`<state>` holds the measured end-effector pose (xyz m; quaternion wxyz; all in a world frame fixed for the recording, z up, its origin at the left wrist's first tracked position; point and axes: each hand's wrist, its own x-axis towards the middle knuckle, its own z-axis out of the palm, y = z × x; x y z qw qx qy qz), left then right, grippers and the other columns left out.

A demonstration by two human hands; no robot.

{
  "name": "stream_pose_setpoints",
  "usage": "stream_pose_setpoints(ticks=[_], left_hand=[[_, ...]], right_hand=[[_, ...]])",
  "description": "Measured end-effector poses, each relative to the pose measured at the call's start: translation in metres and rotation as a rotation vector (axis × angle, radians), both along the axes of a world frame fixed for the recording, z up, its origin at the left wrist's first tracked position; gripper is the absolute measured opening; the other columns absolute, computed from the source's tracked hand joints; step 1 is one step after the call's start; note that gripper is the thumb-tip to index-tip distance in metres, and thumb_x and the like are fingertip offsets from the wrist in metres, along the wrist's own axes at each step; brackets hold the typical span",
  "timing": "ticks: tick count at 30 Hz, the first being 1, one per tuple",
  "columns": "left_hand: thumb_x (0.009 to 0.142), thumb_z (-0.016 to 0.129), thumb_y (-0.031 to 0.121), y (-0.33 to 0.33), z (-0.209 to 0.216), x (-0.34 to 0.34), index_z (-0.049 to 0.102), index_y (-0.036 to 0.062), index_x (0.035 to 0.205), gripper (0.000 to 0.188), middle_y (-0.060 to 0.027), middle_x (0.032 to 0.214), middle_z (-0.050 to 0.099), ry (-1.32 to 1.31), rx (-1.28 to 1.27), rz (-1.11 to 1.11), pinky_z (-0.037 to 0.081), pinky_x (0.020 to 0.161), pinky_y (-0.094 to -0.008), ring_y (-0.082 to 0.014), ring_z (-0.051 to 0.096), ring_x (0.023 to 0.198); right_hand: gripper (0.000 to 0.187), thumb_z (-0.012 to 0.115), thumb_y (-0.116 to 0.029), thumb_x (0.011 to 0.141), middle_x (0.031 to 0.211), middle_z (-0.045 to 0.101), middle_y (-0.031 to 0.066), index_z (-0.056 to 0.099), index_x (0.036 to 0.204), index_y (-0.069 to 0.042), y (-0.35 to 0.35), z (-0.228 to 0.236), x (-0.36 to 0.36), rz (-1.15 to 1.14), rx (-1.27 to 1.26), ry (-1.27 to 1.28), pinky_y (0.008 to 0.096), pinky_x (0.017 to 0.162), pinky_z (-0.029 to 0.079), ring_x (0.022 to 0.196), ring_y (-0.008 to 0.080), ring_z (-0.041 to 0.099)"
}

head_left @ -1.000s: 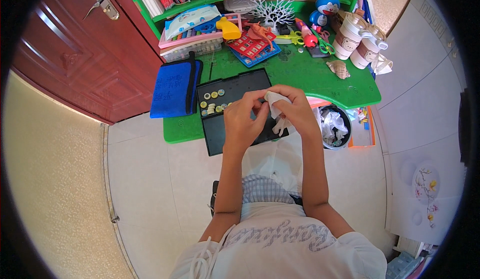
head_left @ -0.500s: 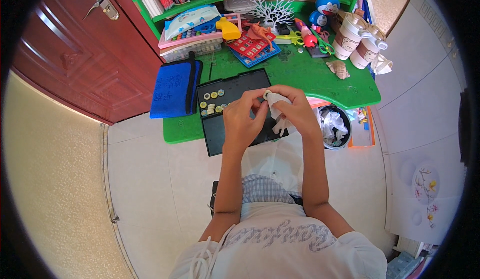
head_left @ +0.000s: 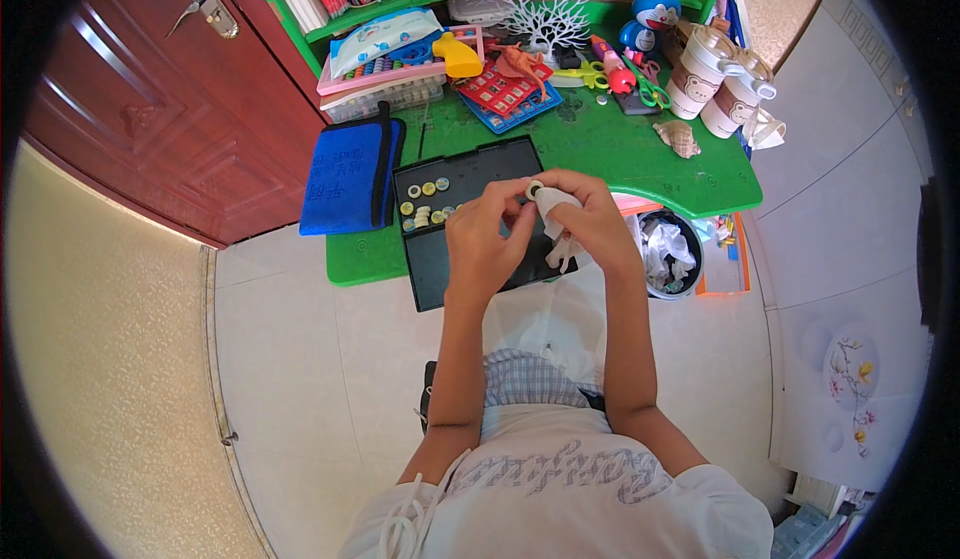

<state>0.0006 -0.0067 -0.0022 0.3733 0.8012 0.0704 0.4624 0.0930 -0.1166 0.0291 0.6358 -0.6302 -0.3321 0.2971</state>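
Note:
Between the fingertips of both hands is a small round cream-coloured piece (head_left: 534, 190) with a dark centre. My left hand (head_left: 484, 237) pinches it from the left, fingers curled. A crumpled white tissue (head_left: 557, 221) is bunched in my right hand (head_left: 597, 221), against the same piece, with its loose end hanging below the fingers. Under my hands an open black folding case (head_left: 490, 164) lies over the desk's front edge. Several round yellow-and-white pieces (head_left: 428, 189) rest in its left part; my left hand hides some of that row.
The green desk (head_left: 620, 149) holds a blue zip pouch (head_left: 345, 179), red and blue card trays (head_left: 510, 99), green scissors (head_left: 650, 89), a conch shell (head_left: 677, 139) and lidded cups (head_left: 698, 74). A lined waste bin (head_left: 668, 254) stands below, right of my right hand.
The round piece has turned slightly, so more of its ringed face shows. Both hands stay in nearly the same place.

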Motion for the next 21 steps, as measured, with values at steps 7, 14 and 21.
stream_pose_setpoints(ticks=[7, 14, 21], left_hand=[[0.069, 0.067, 0.0, 0.0012, -0.002, -0.0002, 0.06, 0.0069, 0.093, 0.026, -0.0031, 0.059, 0.056, -0.015, 0.001, 0.001, 0.041, 0.048, -0.0288, -0.0166, 0.056, 0.052], [0.071, 0.064, -0.005, 0.0016, -0.0005, -0.0029, 0.058, 0.0025, 0.096, 0.027, -0.007, 0.065, 0.061, 0.03, -0.009, -0.017, 0.045, 0.055, -0.0235, -0.0121, 0.058, 0.056], [0.069, 0.065, -0.004, -0.0006, 0.0018, -0.003, 0.058, 0.0031, 0.096, 0.029, -0.0064, 0.064, 0.06, 0.022, 0.022, -0.024, 0.043, 0.053, -0.0241, -0.0129, 0.057, 0.055]], right_hand=[[0.021, 0.058, -0.015, 0.082, 0.075, 0.058, -0.0008, 0.062, 0.097, -0.001, 0.0004, -0.0002, -0.001, 0.006, 0.009, 0.0, 0.0201, 0.055, 0.041, 0.064, 0.0049, 0.051], [0.021, 0.058, -0.011, 0.079, 0.08, 0.059, -0.0003, 0.062, 0.096, 0.0, 0.0009, -0.0037, -0.0005, 0.012, 0.047, 0.004, 0.0199, 0.06, 0.042, 0.07, 0.0056, 0.052], [0.018, 0.057, -0.011, 0.081, 0.078, 0.057, -0.0005, 0.062, 0.094, 0.0, 0.0003, -0.0008, 0.0, 0.011, 0.021, 0.017, 0.02, 0.058, 0.041, 0.068, 0.0053, 0.052]])
